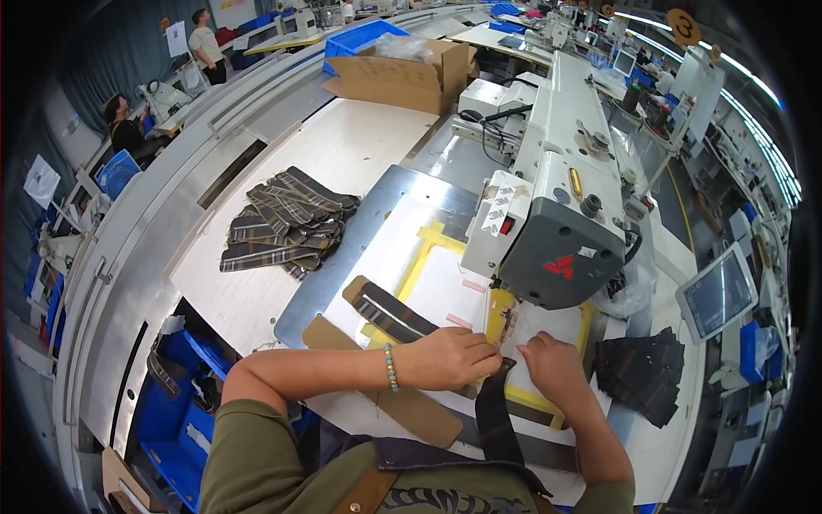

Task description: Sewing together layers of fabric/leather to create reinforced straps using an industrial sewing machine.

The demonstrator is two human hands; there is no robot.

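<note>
The left hand (449,358) lies fingers together, pressed flat on a plaid strip (396,315) where it meets the yellow-edged template (428,257), fingertips pinching down at the strip's right end just below the machine head (561,231). The right hand (555,367) sits just beside it, fingers curled and pressing the white sheet (552,324) at the same spot; whether it pinches anything I cannot tell. The strip runs up-left from the hands, across a brown card shape (355,287) on the metal plate (377,201).

To do this well, judging by the layout: keep the strip's end square to the yellow edge, hold it flat with both hands so it does not creep, and keep fingertips clear of the needle area under the head.

Further out, a heap of plaid pieces (287,221) lies on the desk (342,141) to the left, dark pieces (642,373) to the right, near a small screen (717,293)
</note>
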